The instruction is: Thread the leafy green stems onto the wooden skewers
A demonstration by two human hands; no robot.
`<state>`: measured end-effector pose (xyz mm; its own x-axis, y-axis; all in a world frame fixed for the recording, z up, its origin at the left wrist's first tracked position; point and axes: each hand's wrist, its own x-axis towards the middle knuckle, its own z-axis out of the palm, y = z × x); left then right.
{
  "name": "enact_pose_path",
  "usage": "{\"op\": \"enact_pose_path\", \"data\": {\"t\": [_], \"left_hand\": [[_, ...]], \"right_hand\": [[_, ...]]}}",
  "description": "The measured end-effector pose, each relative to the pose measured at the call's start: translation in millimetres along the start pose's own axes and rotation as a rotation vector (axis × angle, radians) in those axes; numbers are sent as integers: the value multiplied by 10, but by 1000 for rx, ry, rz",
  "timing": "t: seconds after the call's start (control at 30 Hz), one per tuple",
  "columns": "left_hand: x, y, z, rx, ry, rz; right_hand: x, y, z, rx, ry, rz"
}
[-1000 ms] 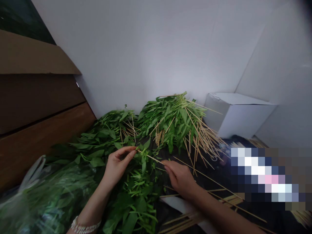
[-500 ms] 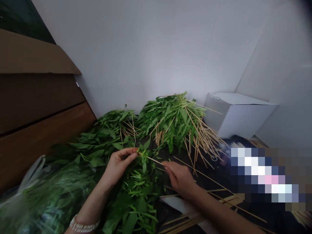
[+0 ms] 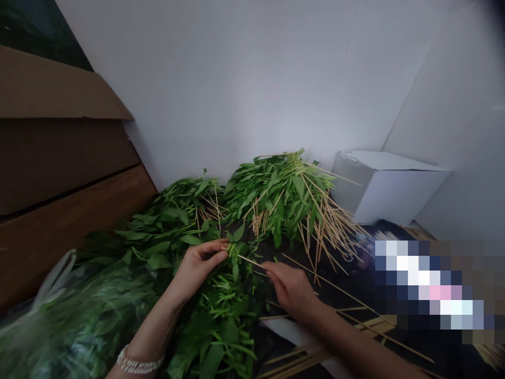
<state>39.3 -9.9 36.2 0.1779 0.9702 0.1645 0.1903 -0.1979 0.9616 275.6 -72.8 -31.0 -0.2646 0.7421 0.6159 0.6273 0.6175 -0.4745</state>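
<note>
- Shifted left hand [image 3: 201,265] slightly right and down since the first frame, nearer right hand [image 3: 294,289].
- Pinching green stems [image 3: 234,252] at centre in left fingertips; gripping thin stick [image 3: 252,262] narrowly in right.
- Could split stems or prick left hand if pushed askew.
- Tight beneath, lower centre, over cut greens [image 3: 226,337].
- Roomier rightward above dark surface [image 3: 357,283], despite loose sticks [image 3: 311,358].
- Bounded farther back by leafy heap [image 3: 262,181], white box [image 3: 400,192] at right, then wall [image 3: 236,79].

Dim, cool light | wall [image 3: 252,79] softly lit | upper-right corner dark | mosaic [image 3: 434,289] lower right
</note>
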Motion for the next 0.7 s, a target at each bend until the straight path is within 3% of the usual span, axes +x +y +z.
{"op": "enact_pose_path", "data": {"t": [0.2, 0.4, 0.7], "left_hand": [[0, -31, 44, 81, 72, 102], [22, -122, -38, 599, 234, 356], [65, -159, -147, 771, 277, 388]], "right_hand": [[23, -21, -20, 33, 14, 11], [62, 36, -123, 49, 107, 177], [92, 100, -159, 232, 293, 439]]}}
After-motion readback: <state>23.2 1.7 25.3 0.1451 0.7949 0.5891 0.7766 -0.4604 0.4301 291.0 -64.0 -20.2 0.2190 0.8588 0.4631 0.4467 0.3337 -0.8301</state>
